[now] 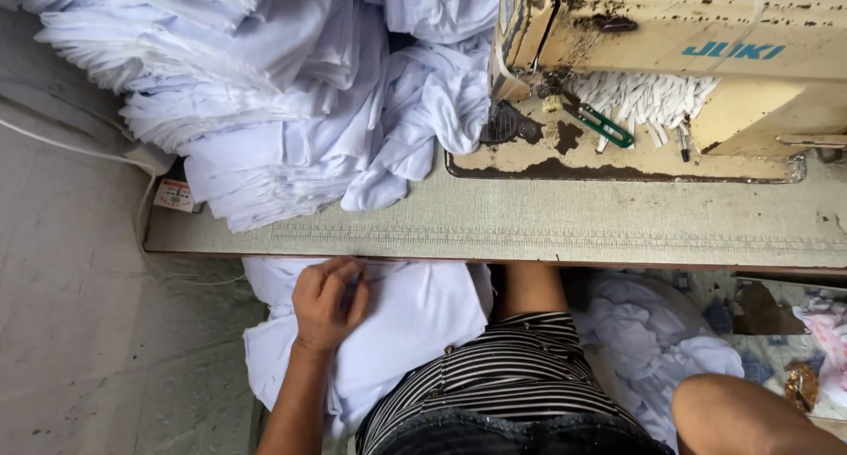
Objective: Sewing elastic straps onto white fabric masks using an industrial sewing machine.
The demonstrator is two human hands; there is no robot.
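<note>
White cloth point(415, 323) lies in the person's lap below the near edge of the sewing bench point(529, 221), spread from the left knee across to the striped shirt point(503, 376); its long axis looks to run left to right along that edge, though folds hide its true outline. The left hand point(328, 303) rests on its upper left part with fingers curled shut, pinching a bit of the fabric, as far as I can judge. The right hand is out of sight — only a forearm point(741, 415) shows at the lower right, so its grip cannot be told. Nothing lies under the needle of the cream sewing machine point(670, 67) at the far right of the bench, so by my reading this piece has not yet gone to the machine. A tall stack of white pieces point(247, 93) fills the far left corner — more white cloth point(653, 349) sits heaped below the bench at right. Green-handled snips point(600, 120) lie on the machine bed.
</note>
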